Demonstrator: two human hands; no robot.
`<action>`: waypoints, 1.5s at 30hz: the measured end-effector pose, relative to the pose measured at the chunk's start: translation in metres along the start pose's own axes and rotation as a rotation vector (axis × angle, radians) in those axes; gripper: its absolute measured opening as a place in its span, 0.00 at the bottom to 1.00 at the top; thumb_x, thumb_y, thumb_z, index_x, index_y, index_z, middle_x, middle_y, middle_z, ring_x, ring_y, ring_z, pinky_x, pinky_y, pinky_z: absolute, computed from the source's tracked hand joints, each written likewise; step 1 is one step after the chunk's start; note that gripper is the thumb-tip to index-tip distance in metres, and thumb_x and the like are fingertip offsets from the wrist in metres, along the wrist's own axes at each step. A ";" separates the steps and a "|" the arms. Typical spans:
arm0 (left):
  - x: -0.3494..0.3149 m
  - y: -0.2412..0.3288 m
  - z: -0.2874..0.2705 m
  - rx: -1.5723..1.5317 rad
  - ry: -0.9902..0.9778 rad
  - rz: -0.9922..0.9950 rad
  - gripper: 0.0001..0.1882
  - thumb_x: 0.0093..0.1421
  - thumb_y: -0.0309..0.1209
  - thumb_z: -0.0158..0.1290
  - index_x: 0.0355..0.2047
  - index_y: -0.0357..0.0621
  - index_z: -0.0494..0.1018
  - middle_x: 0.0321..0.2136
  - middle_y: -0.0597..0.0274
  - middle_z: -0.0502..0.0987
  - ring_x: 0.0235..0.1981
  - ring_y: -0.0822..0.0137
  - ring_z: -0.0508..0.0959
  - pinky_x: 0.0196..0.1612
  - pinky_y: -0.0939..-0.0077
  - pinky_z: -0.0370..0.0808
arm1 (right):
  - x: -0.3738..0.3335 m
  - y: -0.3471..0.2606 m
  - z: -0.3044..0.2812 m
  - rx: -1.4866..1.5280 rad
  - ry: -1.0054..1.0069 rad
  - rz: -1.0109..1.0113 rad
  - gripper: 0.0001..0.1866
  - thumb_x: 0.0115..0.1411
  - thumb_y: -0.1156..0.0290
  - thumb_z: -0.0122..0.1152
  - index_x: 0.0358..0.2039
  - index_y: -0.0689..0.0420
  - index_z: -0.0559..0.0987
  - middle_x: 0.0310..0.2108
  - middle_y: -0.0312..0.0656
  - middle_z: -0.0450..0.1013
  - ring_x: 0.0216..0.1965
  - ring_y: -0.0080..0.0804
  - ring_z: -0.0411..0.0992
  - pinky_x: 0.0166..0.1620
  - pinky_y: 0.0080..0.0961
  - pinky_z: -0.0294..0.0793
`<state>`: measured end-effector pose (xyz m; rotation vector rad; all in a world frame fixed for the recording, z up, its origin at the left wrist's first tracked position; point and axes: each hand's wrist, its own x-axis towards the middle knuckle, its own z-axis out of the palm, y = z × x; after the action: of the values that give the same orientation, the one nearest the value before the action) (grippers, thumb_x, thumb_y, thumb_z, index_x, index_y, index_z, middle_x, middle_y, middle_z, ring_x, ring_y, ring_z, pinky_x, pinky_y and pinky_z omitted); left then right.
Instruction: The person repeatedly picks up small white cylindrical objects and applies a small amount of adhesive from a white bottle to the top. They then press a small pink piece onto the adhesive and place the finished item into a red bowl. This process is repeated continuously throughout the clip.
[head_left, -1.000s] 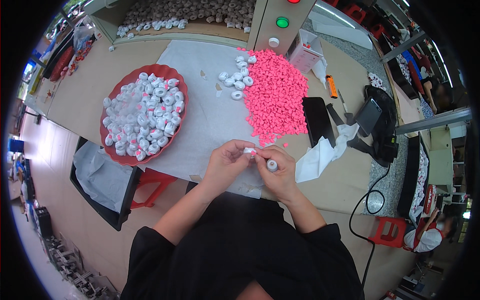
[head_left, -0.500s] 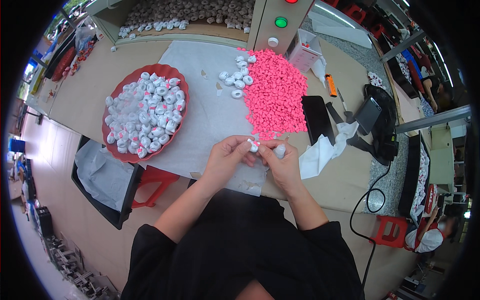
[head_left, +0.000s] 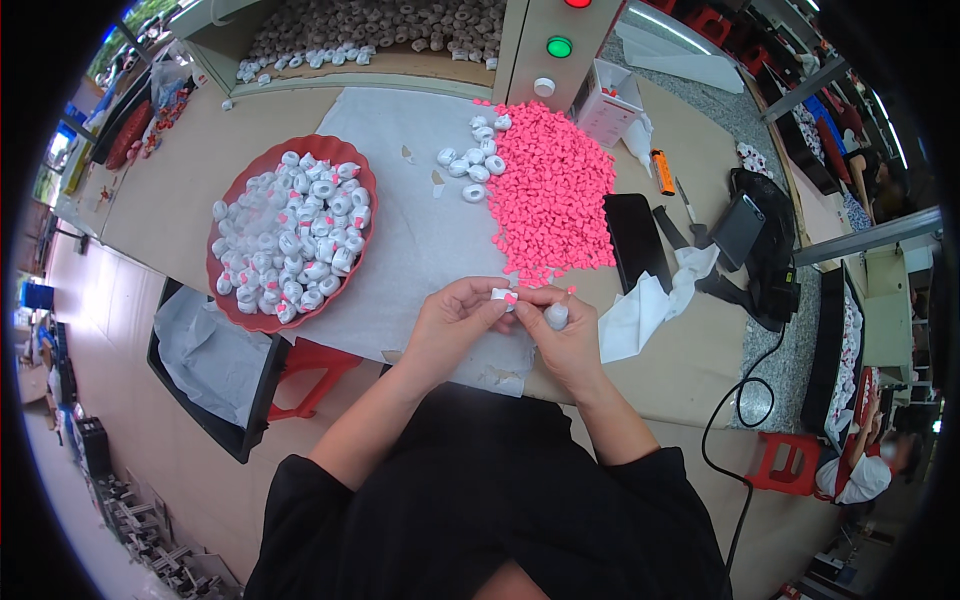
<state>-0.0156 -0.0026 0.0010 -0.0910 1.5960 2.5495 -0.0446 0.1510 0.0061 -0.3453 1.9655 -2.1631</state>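
Observation:
Between the fingertips of my left hand [head_left: 448,325] is a small white piece [head_left: 499,294] with a pink bow-shaped bit on it. My right hand [head_left: 570,350] curls around a small whitish bottle [head_left: 556,317], while its thumb and forefinger touch the white piece. Just beyond my fingers spreads a heap of small pink bits [head_left: 553,190]. Several loose white ring-shaped pieces [head_left: 473,193] lie along the heap's left side. To the left, a red scalloped bowl [head_left: 368,185] is full of white pieces, some with pink bits on them.
On the right lie a black phone [head_left: 632,240], white tissue [head_left: 637,318], an orange lighter [head_left: 662,172] and a black bag [head_left: 765,240]. A white box [head_left: 607,105] stands behind. A black tray [head_left: 255,415] and red stool [head_left: 312,375] are lower left. White sheeting [head_left: 400,240] covers the table's middle.
The white piece has been turned and shifted slightly between my fingertips. Both hands stay close together, and the view has tilted a little.

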 end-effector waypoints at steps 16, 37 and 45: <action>0.001 -0.003 0.000 0.000 -0.017 0.028 0.12 0.57 0.21 0.47 0.43 0.34 0.67 0.34 0.58 0.74 0.34 0.72 0.74 0.38 0.79 0.74 | 0.000 -0.002 0.001 -0.200 -0.039 -0.197 0.08 0.50 0.82 0.57 0.33 0.64 0.76 0.28 0.42 0.72 0.29 0.25 0.69 0.32 0.19 0.68; -0.005 0.091 -0.052 1.529 0.766 0.824 0.13 0.49 0.22 0.54 0.37 0.38 0.72 0.38 0.55 0.72 0.39 0.61 0.72 0.42 0.71 0.68 | 0.003 0.014 -0.011 0.110 0.043 -0.218 0.17 0.53 0.79 0.55 0.44 0.61 0.65 0.32 0.36 0.64 0.31 0.20 0.63 0.36 0.15 0.65; 0.087 0.044 -0.018 1.375 0.451 0.413 0.11 0.50 0.29 0.54 0.33 0.36 0.73 0.33 0.49 0.72 0.33 0.53 0.72 0.36 0.66 0.69 | -0.001 -0.011 -0.006 0.230 0.061 -0.005 0.14 0.58 0.73 0.50 0.44 0.63 0.65 0.35 0.40 0.67 0.31 0.23 0.67 0.35 0.19 0.67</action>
<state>-0.1085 -0.0312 0.0215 -0.1973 3.3762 1.0599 -0.0452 0.1580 0.0160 -0.2501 1.7203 -2.3979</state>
